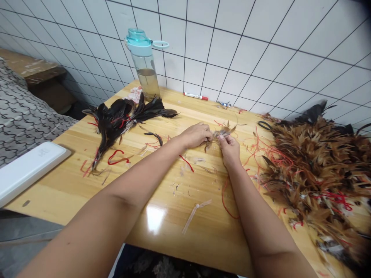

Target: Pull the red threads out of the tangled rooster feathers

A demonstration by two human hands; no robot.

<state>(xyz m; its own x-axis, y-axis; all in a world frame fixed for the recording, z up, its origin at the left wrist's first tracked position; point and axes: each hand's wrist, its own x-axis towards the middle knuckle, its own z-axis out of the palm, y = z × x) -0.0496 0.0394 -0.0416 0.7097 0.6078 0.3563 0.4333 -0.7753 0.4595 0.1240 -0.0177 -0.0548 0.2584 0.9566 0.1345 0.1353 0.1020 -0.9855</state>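
brown feather bundle (220, 134) pinched between the fingers of the left hand (197, 134) and right hand (231, 150) above the wooden table (174, 216).

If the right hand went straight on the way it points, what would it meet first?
The right hand points away, slightly left. Past the feather tuft it pinches, the table looks free until, probably, the small blue item by the wall.

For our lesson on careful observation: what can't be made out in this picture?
Head view, feathers between left hand and right hand: the hands hide their count.
Head view, brown pile: cut off by right edge.
Head view, black loop: rest buried under the pile.
Head view, marker print: too small.
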